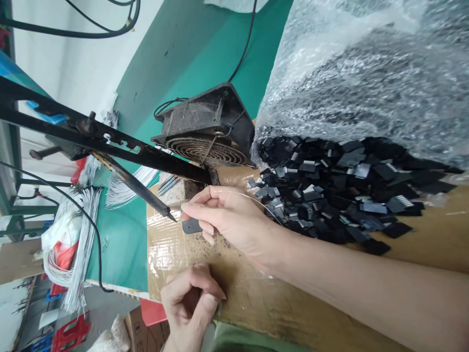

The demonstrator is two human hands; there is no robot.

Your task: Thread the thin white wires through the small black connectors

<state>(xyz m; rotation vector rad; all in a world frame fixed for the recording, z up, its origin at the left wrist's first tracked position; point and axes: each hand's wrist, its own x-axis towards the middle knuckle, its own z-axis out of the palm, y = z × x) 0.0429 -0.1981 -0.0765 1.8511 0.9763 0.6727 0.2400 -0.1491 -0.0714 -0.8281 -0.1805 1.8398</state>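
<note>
My right hand point(220, 215) is closed, thumb and index finger pinching a thin shiny wire point(238, 194) that loops back over the hand. Its fingertips are just beside the pointed tip of a soldering iron point(146, 194) held in a black metal stand point(146, 154). A flat black piece point(192, 226) lies on the brown work surface point(249, 303), partly behind my right hand's fingers. My left hand point(190, 303) is apart from it, lower in the view, with fingers curled and the thumb against them; what it holds, if anything, is hidden.
A dusty black fan point(205, 129) stands behind the iron. Many small black connector pieces point(322, 190) spill from a clear plastic bag point(359, 83). Bundles of white wires point(86, 230) lie on the green mat point(117, 254). A black cable point(93, 225) hangs at the left.
</note>
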